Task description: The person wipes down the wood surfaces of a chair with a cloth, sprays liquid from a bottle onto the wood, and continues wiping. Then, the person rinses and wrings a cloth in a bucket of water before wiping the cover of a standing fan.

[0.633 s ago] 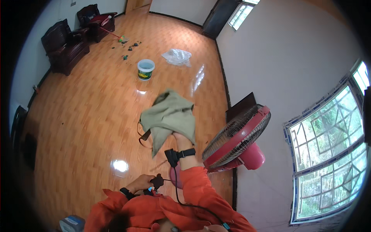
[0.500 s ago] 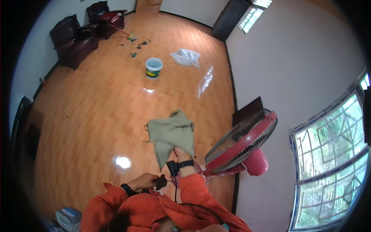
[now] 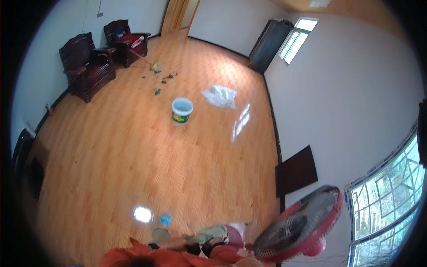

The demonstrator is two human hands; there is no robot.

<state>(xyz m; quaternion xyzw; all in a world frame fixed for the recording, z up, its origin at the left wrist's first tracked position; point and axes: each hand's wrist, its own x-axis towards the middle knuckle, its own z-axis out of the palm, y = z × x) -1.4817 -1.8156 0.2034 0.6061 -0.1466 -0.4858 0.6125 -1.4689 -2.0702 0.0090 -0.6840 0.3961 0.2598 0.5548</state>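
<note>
At the lower edge, my left hand (image 3: 173, 243) is closed around a small dark brown thing (image 3: 193, 248); its kind is too blurred to make out. Just to the right, a grey-green cloth (image 3: 216, 232) hangs bunched low, close in front of me. My right hand is mostly hidden behind the cloth, and it grips it. A black strap crosses the right wrist. Below my hands, a blue slipper (image 3: 166, 219) shows on my foot.
A pink standing fan (image 3: 298, 227) is close on the right, by the wall and window. Farther off are a white bucket (image 3: 181, 116), a clear plastic sheet (image 3: 220, 96), a broom (image 3: 154, 67) beside dark scraps, and two dark armchairs (image 3: 91, 71). A dark board (image 3: 297, 170) leans on the right wall.
The view has tilted up toward the far room. The cloth, spread out in front of my right hand before, is now drawn in close and bunched. The blue slipper has come into view.
</note>
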